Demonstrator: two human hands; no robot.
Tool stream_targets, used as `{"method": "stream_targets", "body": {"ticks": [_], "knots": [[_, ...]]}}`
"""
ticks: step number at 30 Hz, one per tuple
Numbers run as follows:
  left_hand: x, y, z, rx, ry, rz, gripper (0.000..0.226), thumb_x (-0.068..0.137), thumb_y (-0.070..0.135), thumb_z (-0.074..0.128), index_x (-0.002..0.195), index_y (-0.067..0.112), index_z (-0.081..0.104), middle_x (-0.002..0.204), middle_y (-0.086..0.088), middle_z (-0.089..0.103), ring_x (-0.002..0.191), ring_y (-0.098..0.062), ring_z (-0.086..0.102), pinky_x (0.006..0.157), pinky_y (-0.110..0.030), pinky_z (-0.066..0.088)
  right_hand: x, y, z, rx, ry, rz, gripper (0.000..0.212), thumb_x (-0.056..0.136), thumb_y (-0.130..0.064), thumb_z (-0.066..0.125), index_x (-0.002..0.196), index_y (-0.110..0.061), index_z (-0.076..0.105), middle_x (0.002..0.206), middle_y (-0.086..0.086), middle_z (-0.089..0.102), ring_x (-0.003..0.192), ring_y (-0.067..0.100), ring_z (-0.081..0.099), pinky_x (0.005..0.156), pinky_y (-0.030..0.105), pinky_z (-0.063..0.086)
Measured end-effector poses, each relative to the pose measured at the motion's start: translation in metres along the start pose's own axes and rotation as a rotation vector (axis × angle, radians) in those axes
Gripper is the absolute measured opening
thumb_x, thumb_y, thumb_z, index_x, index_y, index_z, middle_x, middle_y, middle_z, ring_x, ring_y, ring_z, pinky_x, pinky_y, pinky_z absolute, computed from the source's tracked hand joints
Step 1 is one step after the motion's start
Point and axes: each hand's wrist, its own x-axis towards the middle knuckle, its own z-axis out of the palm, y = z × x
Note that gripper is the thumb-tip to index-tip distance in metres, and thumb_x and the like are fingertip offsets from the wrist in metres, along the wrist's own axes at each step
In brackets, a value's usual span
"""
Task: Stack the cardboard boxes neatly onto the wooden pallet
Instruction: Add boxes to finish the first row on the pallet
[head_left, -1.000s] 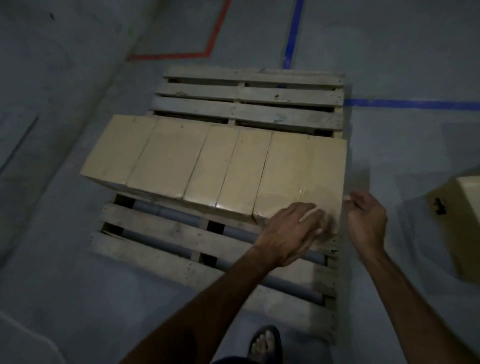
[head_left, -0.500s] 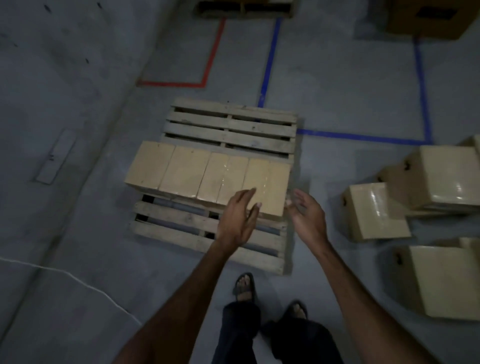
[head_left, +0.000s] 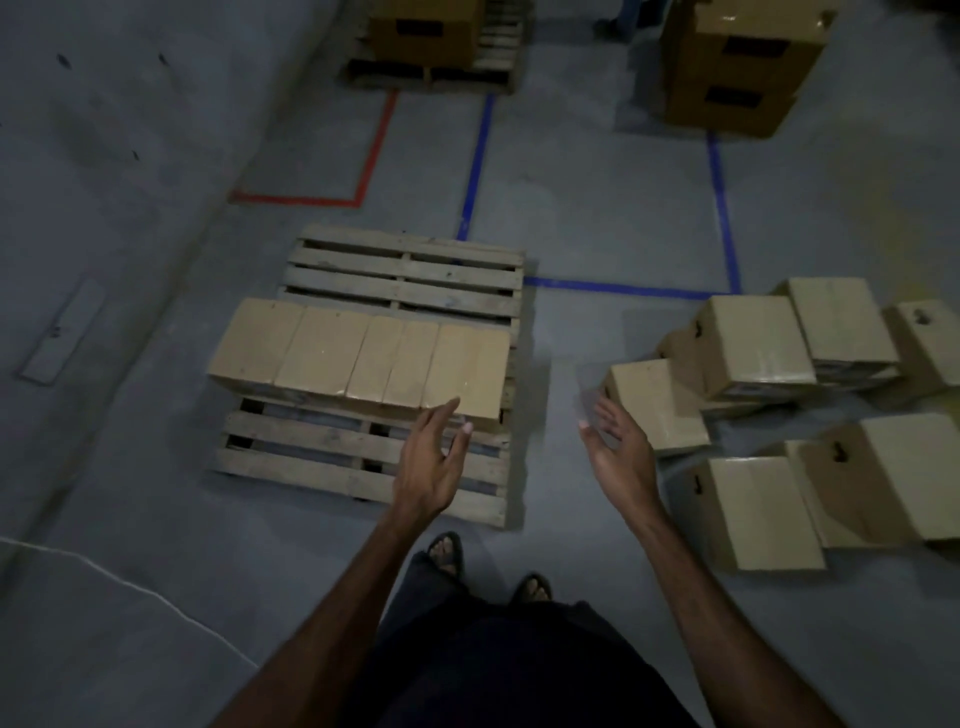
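Tan cardboard boxes (head_left: 363, 356) sit on a pale weathered wooden pallet (head_left: 405, 270), the grey floor (head_left: 597, 208) marked with blue tape lines (head_left: 618, 289) and a red tape line (head_left: 376, 143).

Pallet (head_left: 402, 275): weathered wooden slats, flat on the grey floor, far and near slats bare.

Row of boxes (head_left: 358, 353): tan cardboard, four or five set side by side across the pallet's middle, tops level, sides touching; the left end overhangs the pallet's left edge.

Loose boxes (head_left: 753, 348): same tan cardboard, in a jumbled heap on the floor to the right, well apart from the pallet; several tilted or leaning on one another, some showing dark handle cut-outs.
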Motion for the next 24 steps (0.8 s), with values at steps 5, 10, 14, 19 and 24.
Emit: {"method": "stream_targets", "body": {"ticks": [5, 10, 14, 19, 24], "knots": [[0.003, 0.023, 0.011, 0.033, -0.082, 0.08, 0.053, 0.107, 0.049, 0.05, 0.151, 0.02, 0.05, 0.146, -0.004, 0.055, 0.13, -0.017, 0.053, 0.105, -0.046, 0.052, -0.016, 0.011, -0.02, 0.021, 0.078, 0.015, 0.049, 0.099, -0.028, 0.069, 0.146, -0.02, 0.056, 0.144, -0.002, 0.06, 0.126, 0.013, 0.056, 0.112, 0.04, 0.046], [0.019, 0.043, 0.031, 0.043, -0.2, 0.193, 0.049, 0.107, 0.042, 0.052, 0.15, 0.019, 0.052, 0.142, -0.006, 0.057, 0.125, -0.019, 0.058, 0.1, -0.04, 0.054, -0.028, 0.02, -0.038, 0.086, 0.208, 0.074, 0.052, 0.098, -0.03, 0.07, 0.147, -0.019, 0.054, 0.145, 0.001, 0.06, 0.13, 0.018, 0.057, 0.112, 0.048, 0.047], [0.029, 0.057, 0.05, 0.058, -0.317, 0.282, 0.053, 0.106, 0.046, 0.05, 0.148, 0.014, 0.055, 0.142, -0.008, 0.059, 0.125, -0.023, 0.058, 0.102, -0.042, 0.052, -0.048, 0.024, -0.052, 0.097, 0.331, 0.132, 0.053, 0.099, -0.03, 0.068, 0.149, -0.018, 0.053, 0.145, 0.001, 0.059, 0.129, 0.017, 0.055, 0.11, 0.04, 0.046], [0.028, 0.072, 0.072, 0.038, -0.455, 0.357, 0.049, 0.107, 0.038, 0.055, 0.148, 0.011, 0.054, 0.145, -0.008, 0.059, 0.126, -0.025, 0.059, 0.104, -0.037, 0.049, -0.075, 0.034, -0.059, 0.131, 0.435, 0.217, 0.053, 0.1, -0.033, 0.067, 0.15, -0.019, 0.053, 0.148, -0.005, 0.056, 0.13, 0.011, 0.053, 0.106, 0.031, 0.043], [0.023, 0.062, 0.103, 0.057, -0.632, 0.373, 0.054, 0.106, 0.042, 0.055, 0.152, 0.014, 0.05, 0.151, -0.006, 0.054, 0.129, -0.024, 0.057, 0.103, -0.046, 0.053, -0.103, 0.052, -0.057, 0.182, 0.526, 0.314, 0.051, 0.1, -0.03, 0.067, 0.148, -0.018, 0.053, 0.138, -0.008, 0.056, 0.121, 0.006, 0.051, 0.103, 0.029, 0.042]]}}
